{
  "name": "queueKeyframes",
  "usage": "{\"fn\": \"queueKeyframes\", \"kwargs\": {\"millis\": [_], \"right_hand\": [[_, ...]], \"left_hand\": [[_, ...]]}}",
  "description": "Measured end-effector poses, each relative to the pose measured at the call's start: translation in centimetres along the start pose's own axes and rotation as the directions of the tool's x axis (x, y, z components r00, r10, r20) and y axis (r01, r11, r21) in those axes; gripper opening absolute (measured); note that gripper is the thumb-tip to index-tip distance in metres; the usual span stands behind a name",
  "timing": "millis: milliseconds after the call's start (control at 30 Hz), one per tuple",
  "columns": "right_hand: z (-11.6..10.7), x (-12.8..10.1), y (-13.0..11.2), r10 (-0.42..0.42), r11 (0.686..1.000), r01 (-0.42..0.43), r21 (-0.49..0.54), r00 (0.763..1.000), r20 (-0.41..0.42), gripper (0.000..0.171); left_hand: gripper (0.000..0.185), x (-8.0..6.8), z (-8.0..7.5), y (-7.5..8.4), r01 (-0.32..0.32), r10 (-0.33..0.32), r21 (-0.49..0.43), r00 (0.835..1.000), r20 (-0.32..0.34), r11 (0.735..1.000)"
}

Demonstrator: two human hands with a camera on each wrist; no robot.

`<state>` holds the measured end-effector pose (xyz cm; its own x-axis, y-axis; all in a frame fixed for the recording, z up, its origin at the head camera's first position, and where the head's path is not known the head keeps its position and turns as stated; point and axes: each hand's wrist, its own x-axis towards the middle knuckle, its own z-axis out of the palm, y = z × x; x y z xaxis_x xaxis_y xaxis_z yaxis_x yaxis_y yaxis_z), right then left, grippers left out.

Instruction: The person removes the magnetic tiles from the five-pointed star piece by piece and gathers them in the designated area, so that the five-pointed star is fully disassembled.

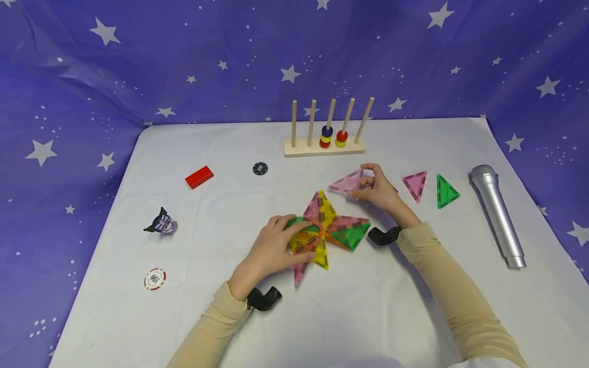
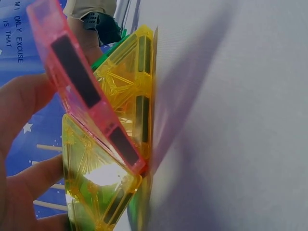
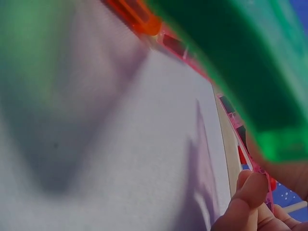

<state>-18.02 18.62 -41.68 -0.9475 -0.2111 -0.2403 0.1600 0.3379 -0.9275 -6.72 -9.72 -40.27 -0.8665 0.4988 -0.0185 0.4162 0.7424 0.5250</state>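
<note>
A star-like build of see-through magnetic tiles [image 1: 327,209] in pink, yellow, green and orange rests mid-table. My left hand [image 1: 271,245] grips its left side, thumb near the front and fingers over the back. In the left wrist view, the thumb meets a pink tile [image 2: 74,67] and fingers reach behind a yellow tile [image 2: 94,168]. Behind the build, my right hand [image 1: 379,191] pinches a loose pink triangular magnetic tile [image 1: 347,182] by its right end. A green tile [image 3: 240,62] looms close in the right wrist view, hiding part of that hand.
To the right lie a pink triangle [image 1: 415,185], a green triangle [image 1: 446,192] and a silver microphone [image 1: 499,217]. A wooden peg rack [image 1: 303,149] with rings stands behind. On the left are a red block [image 1: 200,177], two chips [image 1: 155,279] and a small figure [image 1: 163,223].
</note>
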Motion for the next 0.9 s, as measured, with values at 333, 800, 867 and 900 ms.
{"fn": "queueKeyframes", "kwargs": {"millis": [333, 800, 867, 900], "right_hand": [[0.1, 0.4, 0.0, 0.014, 0.999, -0.013, -0.053, 1.000, 0.010, 0.081], [-0.3, -1.2, 0.0, 0.003, 1.000, -0.003, 0.006, 1.000, -0.003, 0.082], [-1.0, -2.1, 0.2, -0.006, 0.999, 0.007, 0.037, 1.000, -0.013, 0.080], [-1.4, -2.6, 0.3, -0.011, 0.999, 0.011, 0.040, 1.000, -0.022, 0.080]], "left_hand": [[0.066, 0.0, 0.0, -0.1, -0.012, 0.012, 0.013, 1.000, 0.015, 1.000], [0.066, -0.1, -0.1, 0.0, -0.003, 0.003, 0.011, 0.999, 0.039, 1.000], [0.065, -0.1, -0.1, 0.0, -0.005, 0.005, 0.008, 0.999, 0.036, 1.000], [0.065, -0.2, -0.1, 0.0, -0.007, 0.007, 0.006, 0.999, 0.036, 1.000]]}}
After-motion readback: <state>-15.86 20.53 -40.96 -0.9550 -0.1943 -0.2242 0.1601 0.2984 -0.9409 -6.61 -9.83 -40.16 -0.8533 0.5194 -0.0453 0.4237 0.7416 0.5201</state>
